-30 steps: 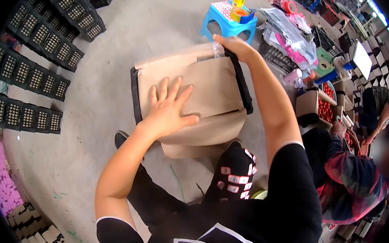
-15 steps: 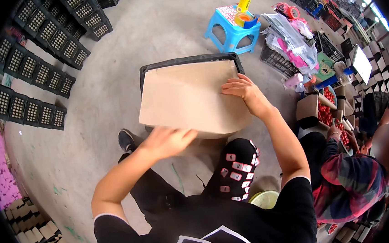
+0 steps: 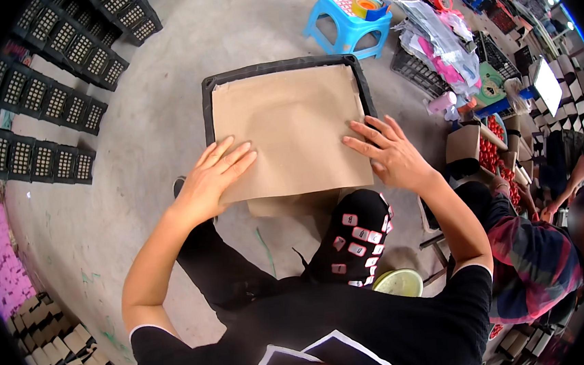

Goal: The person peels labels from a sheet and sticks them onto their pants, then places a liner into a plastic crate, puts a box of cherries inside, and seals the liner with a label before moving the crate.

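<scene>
A sheet of brown paper point(image 3: 291, 124) lies over a black plastic crate point(image 3: 276, 67) in front of me. The crate's dark rim shows along the far side and both sides. My left hand point(image 3: 213, 178) rests on the sheet's near left part, fingers spread out flat. On the near right part lies my right hand point(image 3: 389, 151), also open, its fingertips pressing the paper close to the crate's right edge. Below the sheet's near edge hangs a further brown flap point(image 3: 287, 205). What is inside the crate is hidden by the paper.
A blue stool point(image 3: 348, 23) with tape rolls and a yellow bottle stands ahead right. Stacked black crates point(image 3: 38, 93) are at the left. At the right a person in a plaid sleeve point(image 3: 531, 260) works by boxes of red fruit point(image 3: 491, 146). A pale green bowl point(image 3: 399, 282) sits by my right leg.
My left hand has moved from the near edge up onto the sheet and opened flat. The paper now lies straighter over the crate, its left corner swung inward.
</scene>
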{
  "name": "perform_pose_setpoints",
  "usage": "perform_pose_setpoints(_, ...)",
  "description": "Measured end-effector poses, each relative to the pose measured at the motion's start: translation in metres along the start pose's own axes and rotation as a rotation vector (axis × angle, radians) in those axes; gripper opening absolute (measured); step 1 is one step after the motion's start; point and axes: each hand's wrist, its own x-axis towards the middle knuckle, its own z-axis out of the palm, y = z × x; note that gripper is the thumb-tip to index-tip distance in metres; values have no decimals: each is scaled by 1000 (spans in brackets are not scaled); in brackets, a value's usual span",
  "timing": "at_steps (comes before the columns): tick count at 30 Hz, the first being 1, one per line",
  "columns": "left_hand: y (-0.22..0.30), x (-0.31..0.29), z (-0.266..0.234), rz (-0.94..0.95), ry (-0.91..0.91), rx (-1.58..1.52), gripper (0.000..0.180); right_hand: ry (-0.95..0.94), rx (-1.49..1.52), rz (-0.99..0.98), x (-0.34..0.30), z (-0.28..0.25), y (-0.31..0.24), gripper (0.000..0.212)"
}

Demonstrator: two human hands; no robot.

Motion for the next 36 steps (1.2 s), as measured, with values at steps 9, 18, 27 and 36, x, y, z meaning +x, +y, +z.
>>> perform_pose_setpoints(9, -1, -14, 18, 12, 220, -50, 51, 77, 476, 33, -3, 7, 1, 44)
perform_pose_setpoints(18, 28, 14, 39, -553, 674, -700, 26, 338, 962, 374, 14, 25, -7, 18)
perform_pose_setpoints(27, 20, 35, 26, -679, 554, -153, 27, 508, 646, 764, 40, 26, -28, 46)
perform_pose_setpoints(36, 45, 57, 4, -584, 450, 245, 38, 338, 169, 689, 47, 22, -24, 55)
